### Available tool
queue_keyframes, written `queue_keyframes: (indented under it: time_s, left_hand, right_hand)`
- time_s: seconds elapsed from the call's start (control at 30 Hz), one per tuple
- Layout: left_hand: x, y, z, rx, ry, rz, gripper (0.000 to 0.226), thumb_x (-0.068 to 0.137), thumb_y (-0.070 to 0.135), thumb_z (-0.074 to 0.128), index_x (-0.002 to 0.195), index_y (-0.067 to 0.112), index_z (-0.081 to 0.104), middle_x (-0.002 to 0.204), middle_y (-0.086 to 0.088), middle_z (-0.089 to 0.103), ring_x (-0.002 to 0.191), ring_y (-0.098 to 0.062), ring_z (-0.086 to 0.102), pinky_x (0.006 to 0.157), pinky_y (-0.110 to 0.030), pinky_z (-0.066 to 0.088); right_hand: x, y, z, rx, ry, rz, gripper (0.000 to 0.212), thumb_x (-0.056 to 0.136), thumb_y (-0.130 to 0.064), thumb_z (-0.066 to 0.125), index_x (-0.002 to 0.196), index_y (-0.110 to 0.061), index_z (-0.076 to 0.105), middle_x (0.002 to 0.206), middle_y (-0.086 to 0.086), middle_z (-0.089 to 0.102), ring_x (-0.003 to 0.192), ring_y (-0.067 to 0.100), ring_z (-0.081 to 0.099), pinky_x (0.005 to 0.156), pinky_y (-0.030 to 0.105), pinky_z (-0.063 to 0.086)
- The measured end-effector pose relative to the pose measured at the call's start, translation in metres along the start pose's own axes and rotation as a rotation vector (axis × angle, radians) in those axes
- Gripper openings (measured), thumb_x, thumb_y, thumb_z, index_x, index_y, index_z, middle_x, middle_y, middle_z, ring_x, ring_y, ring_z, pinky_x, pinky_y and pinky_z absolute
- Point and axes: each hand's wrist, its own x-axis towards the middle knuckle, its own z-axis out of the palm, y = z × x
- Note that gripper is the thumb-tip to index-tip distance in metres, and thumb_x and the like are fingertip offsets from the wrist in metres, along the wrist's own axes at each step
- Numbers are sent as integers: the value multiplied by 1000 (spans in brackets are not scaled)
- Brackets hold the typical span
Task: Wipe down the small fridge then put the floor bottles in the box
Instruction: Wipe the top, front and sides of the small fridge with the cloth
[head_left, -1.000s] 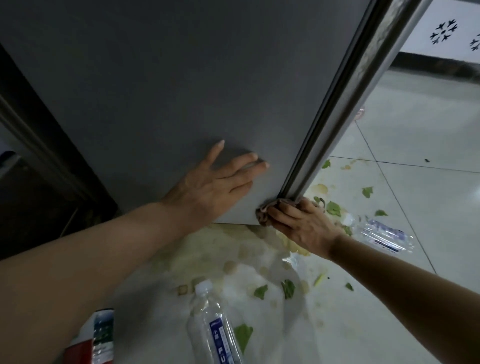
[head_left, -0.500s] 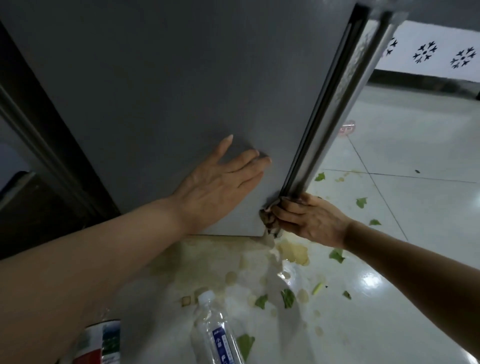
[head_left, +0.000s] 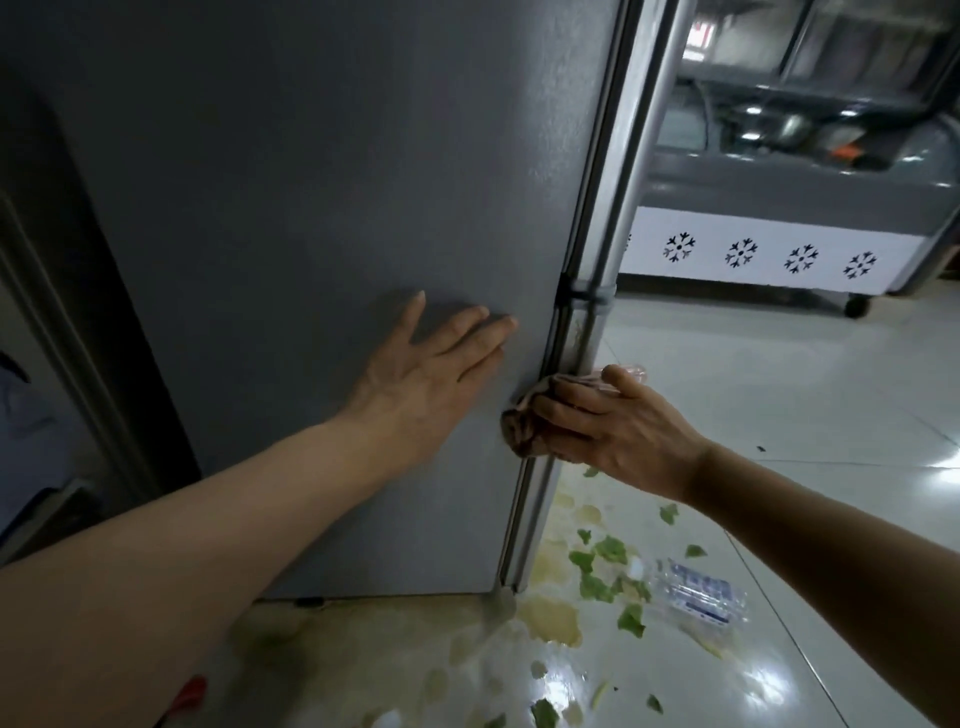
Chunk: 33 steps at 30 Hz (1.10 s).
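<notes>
Upper left, the fridge (head_left: 311, 208) side is plain matte grey. Upper right, a freezer (head_left: 769, 254) has a white band printed with black snowflakes. Lower right, green leaf scraps (head_left: 597, 577) dot the glossy white floor (head_left: 779, 415).

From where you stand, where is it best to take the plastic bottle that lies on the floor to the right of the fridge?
Probably around its labelled middle, from above: the bottle lies on its side on the floor, body exposed among leaf scraps.

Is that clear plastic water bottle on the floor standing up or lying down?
Lying down. The clear plastic water bottle rests on its side on the glossy tiled floor, among green leaf scraps.
</notes>
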Motion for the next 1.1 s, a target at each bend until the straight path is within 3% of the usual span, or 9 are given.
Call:
queue_keyframes:
  time_s: [0.3,0.43,0.53,0.6,0.67,0.77,0.87,1.0,1.1]
  left_hand:
    - [-1,2,-23,-48,-46,7,71,85,14,49,147,14,14,157,-3,-5,144,-22,1,113,-54,4]
    - [-1,1,-35,-93,92,-36,72,76,9,57,141,14,29,156,-7,13,142,-23,14,113,-52,11]
    - [1,-6,-44,-65,210,-70,68,74,8,58,139,12,37,155,-9,22,140,-26,22,111,-54,16]
    - [4,-11,-48,-67,251,-105,66,76,7,56,139,12,37,155,-9,20,141,-28,22,110,-55,15]
    - [8,-17,-51,-62,254,-152,70,78,7,54,143,15,30,158,-7,10,142,-27,14,111,-55,10]
    - [13,-29,-50,-89,234,-213,74,79,7,51,145,20,19,158,-3,-8,144,-25,2,112,-56,2]
    - [13,-38,-47,-48,194,-185,79,78,9,52,144,23,10,153,1,-20,142,-22,-5,111,-56,2]
    - [13,-43,-53,-23,238,-161,77,76,9,53,143,20,17,156,-1,-6,141,-23,5,111,-55,3]
    - [19,-49,-65,-19,277,-145,70,79,8,49,142,19,22,157,-1,4,140,-24,12,111,-54,5]
  right_hand:
    - [18,6,-30,133,132,335,29,84,-20,57,113,-22,61,124,7,57,109,29,50,80,38,37]
    - [20,-9,-47,399,413,728,30,72,-13,73,100,-6,67,118,17,59,102,33,51,78,41,48]
    - [18,-19,-51,612,670,1065,41,66,0,75,104,0,62,120,19,52,110,24,48,92,24,42]
    - [21,-21,-44,700,724,1269,47,64,7,71,107,-2,55,119,16,46,105,14,43,87,14,38]
    - [31,-26,-30,836,624,1388,50,69,3,72,113,-2,48,119,16,42,103,15,41,87,22,42]
    - [49,-42,-8,936,461,1404,38,80,-7,65,112,2,45,106,15,44,98,30,45,80,38,42]
    - [55,-44,3,899,483,1351,35,83,-24,52,105,2,46,96,13,44,85,22,40,70,31,33]
    - [49,-25,-1,842,582,1224,22,89,-40,43,100,-21,40,88,3,47,72,16,45,58,25,36]
    - [56,1,-12,830,685,1224,21,92,-34,49,93,-36,28,87,-5,39,68,5,38,55,18,28]
